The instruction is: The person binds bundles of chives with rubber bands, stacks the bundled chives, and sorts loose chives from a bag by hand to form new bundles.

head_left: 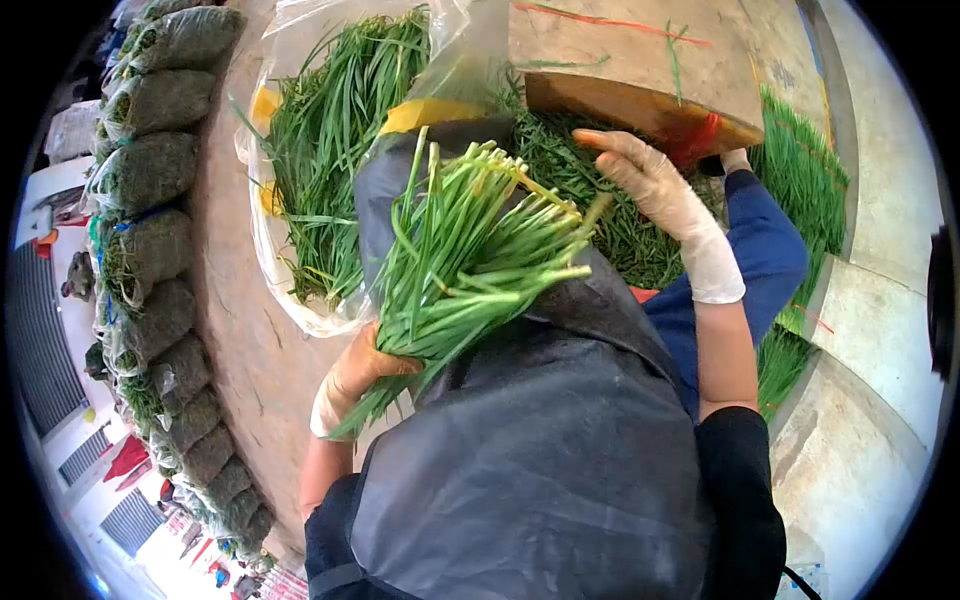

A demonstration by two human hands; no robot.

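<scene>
My left hand [352,372], in a pale glove stained orange, is closed round the leafy lower part of a bunch of garlic chives [470,250]. The pale cut ends fan out upward and to the right, over my dark apron [530,450]. My right hand [655,195], gloved too with orange fingertips, is apart from the bunch. Its fingers are stretched out and hold nothing. Beneath it lies a heap of loose green leaves [640,240], beside a wooden block or board [640,100].
An open clear plastic bag [262,230] with long green leaves [345,130] stands at the upper left. Several filled bags [150,170] line the left side. More upright chives [800,180] are stacked at the right, along a concrete ledge [890,280].
</scene>
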